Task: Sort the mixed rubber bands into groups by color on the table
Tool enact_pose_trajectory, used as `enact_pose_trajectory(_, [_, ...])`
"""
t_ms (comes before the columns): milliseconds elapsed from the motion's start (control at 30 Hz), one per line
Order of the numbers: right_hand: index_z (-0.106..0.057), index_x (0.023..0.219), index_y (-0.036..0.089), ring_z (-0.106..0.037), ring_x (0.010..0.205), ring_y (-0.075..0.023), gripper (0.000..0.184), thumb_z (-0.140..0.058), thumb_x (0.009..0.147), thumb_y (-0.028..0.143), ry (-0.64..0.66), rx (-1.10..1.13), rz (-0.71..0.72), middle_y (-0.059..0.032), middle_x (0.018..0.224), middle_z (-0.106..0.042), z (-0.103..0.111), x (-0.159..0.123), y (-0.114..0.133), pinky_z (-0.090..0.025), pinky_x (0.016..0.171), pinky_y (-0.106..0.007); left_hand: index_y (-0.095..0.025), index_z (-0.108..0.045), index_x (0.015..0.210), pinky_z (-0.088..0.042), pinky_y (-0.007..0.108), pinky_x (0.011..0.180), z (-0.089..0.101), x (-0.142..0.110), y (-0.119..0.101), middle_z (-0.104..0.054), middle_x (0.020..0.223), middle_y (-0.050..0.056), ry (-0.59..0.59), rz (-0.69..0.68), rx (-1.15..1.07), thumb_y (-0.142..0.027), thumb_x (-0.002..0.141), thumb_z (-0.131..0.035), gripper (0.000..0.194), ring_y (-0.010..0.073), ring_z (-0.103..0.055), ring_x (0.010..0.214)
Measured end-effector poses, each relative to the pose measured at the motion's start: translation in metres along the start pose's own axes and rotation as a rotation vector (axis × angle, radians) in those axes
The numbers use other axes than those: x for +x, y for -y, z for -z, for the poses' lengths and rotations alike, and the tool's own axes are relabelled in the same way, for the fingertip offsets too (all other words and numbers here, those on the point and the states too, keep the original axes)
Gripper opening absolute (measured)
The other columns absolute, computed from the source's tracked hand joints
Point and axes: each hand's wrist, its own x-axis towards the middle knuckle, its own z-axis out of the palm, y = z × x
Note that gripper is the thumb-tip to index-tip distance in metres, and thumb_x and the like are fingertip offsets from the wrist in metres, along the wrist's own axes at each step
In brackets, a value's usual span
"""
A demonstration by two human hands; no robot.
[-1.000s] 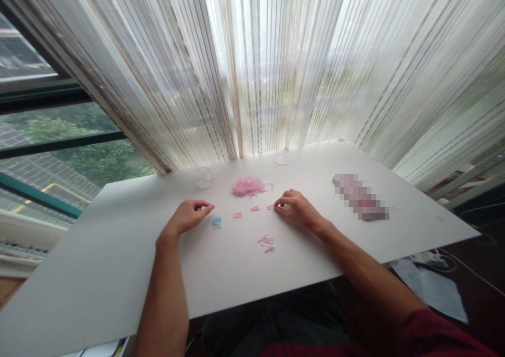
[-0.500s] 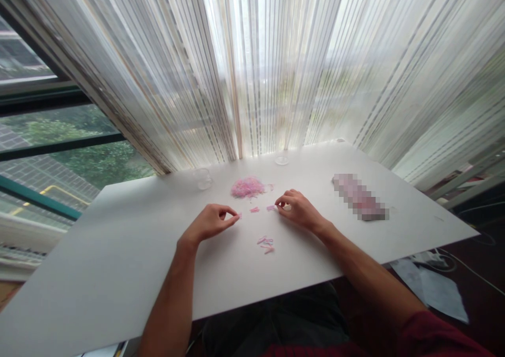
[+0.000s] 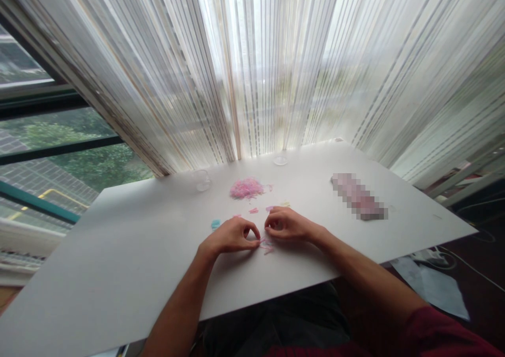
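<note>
Thin pink and pale blue strand-like pieces [image 3: 268, 250] lie loose on the white table [image 3: 126, 262], too small to name exactly. My left hand [image 3: 233, 236] is at their left edge, thumb and forefinger pinched together. Just above them my right hand [image 3: 290, 224] also has its fingertips closed. What either pinch holds, if anything, is too small to make out. Beyond my hands, small colour groups form a row: blue [image 3: 215, 224], pink [image 3: 253, 210], purple [image 3: 270, 208] and pale yellow [image 3: 285, 204]. Another pink group is partly hidden behind my left hand.
A larger tangled pink heap [image 3: 246, 188] lies farther back. Near the curtain [image 3: 260, 83] are a clear container [image 3: 202, 180] and a clear round dish [image 3: 280, 160]. A blurred-out pinkish packet [image 3: 355, 194] rests on the right. The table's front edge runs close to my body.
Both hands have come toward me and closer together, from the row to the loose pieces. The blue and pale yellow groups now show where my hands covered them.
</note>
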Motion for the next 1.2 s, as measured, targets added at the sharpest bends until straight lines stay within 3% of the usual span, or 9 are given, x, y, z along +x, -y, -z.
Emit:
enact_pose_trajectory(300, [-0.073, 0.082, 0.019, -0.056, 0.071, -0.0137, 0.011, -0.069, 0.075, 0.012, 0.085, 0.031, -0.018, -0.0007, 0.074, -0.063, 0.0, -0.001, 0.006, -0.046, 0.07, -0.026, -0.018, -0.078, 0.084, -0.03, 0.022, 0.053, -0.002, 0.002, -0.002, -0.046, 0.058, -0.003, 0.029, -0.007, 0.0, -0.034, 0.076, -0.066, 0.021, 0.0102, -0.039, 0.054])
enact_pose_trajectory(633, [-0.072, 0.079, 0.019, -0.056, 0.071, -0.014, 0.009, -0.067, 0.078, 0.011, 0.113, 0.029, -0.015, -0.0012, 0.075, -0.063, -0.006, 0.001, 0.007, -0.046, 0.071, -0.026, -0.018, -0.079, 0.084, -0.029, 0.022, 0.053, 0.005, -0.002, 0.003, -0.04, 0.056, -0.004, 0.01, 0.008, -0.036, -0.035, 0.076, -0.067, 0.022, 0.0103, -0.036, 0.054])
enact_pose_trajectory(900, [-0.068, 0.079, 0.019, -0.057, 0.075, -0.0158, 0.009, -0.064, 0.081, 0.012, -0.168, 0.018, 0.017, -0.0025, 0.075, -0.063, -0.004, 0.005, -0.002, -0.049, 0.072, -0.028, -0.016, -0.076, 0.089, -0.023, 0.023, 0.051, 0.024, -0.015, 0.019, -0.025, 0.056, -0.008, -0.231, 0.114, -0.095, -0.046, 0.079, -0.066, 0.033, 0.0092, -0.024, 0.052])
enact_pose_trajectory(1200, [-0.068, 0.082, 0.02, -0.058, 0.074, -0.0155, 0.006, -0.067, 0.082, 0.014, -0.201, -0.051, 0.002, -0.002, 0.075, -0.064, -0.009, 0.006, -0.008, -0.049, 0.071, -0.027, -0.02, -0.079, 0.096, -0.027, 0.024, 0.053, -0.002, 0.004, 0.015, -0.035, 0.053, -0.006, -0.353, -0.03, 0.022, -0.045, 0.08, -0.068, 0.032, 0.0097, -0.03, 0.052])
